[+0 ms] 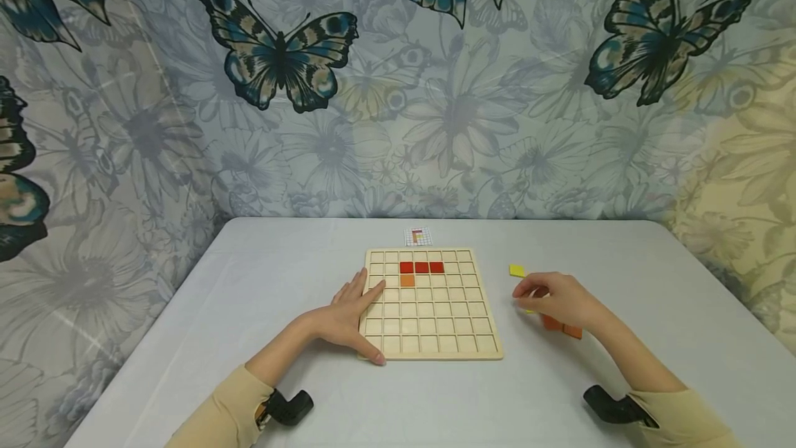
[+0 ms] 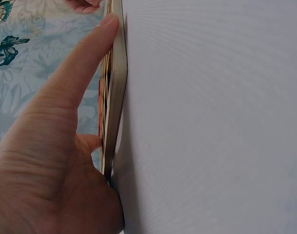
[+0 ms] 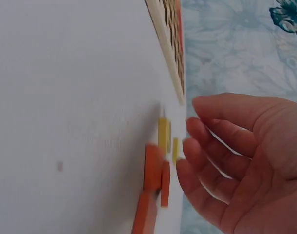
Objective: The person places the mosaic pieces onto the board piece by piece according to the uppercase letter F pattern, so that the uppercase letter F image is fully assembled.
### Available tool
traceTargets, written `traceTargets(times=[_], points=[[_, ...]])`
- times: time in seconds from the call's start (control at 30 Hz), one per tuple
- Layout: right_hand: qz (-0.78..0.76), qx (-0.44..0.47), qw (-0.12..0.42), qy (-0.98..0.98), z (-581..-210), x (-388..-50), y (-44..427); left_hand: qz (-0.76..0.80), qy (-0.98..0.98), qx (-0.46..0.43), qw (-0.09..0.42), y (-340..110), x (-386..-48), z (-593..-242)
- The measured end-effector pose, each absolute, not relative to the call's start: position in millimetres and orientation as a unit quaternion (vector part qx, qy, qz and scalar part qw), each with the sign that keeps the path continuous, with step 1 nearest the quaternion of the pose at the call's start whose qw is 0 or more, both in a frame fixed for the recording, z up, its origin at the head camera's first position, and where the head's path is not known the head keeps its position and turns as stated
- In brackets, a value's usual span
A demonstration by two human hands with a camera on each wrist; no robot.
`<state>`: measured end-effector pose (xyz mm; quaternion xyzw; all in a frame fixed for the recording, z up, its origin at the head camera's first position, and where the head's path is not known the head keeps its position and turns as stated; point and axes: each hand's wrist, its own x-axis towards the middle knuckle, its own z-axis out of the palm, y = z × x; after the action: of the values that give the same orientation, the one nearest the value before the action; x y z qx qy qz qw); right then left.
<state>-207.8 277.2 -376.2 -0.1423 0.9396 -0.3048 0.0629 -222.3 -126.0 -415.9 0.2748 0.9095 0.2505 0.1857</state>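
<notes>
A pale wooden grid board (image 1: 435, 327) lies flat on the table. In its upper rows sit a row of red square tiles (image 1: 421, 267) and one orange tile (image 1: 407, 281) below the leftmost red one. With fingers spread, my left hand (image 1: 340, 320) rests on the board's left edge, thumb at the near corner. To the right of the board, my right hand (image 1: 562, 299) hovers over loose tiles, its fingers loosely bent and nothing visible between them. Below it the right wrist view shows orange tiles (image 3: 153, 168) and yellow tiles (image 3: 163, 135).
A small printed card (image 1: 418, 236) with a coloured grid pattern lies just behind the board. One yellow tile (image 1: 517, 270) lies beyond the right hand. White cloth (image 1: 435, 406) covers the table, and a butterfly-patterned curtain (image 1: 373, 157) hangs behind it.
</notes>
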Motion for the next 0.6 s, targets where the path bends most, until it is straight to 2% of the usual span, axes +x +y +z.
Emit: traceTargets(times=[0.3, 0.6], points=[[-0.265, -0.106, 0.069, 0.956, -377, -204, 304, 0.253, 0.909, 0.275, 0.184, -126, -223, -417], [-0.257, -0.097, 0.058, 0.96, -383, -207, 307, 0.252, 0.91, 0.274, 0.184, -125, -223, -415]])
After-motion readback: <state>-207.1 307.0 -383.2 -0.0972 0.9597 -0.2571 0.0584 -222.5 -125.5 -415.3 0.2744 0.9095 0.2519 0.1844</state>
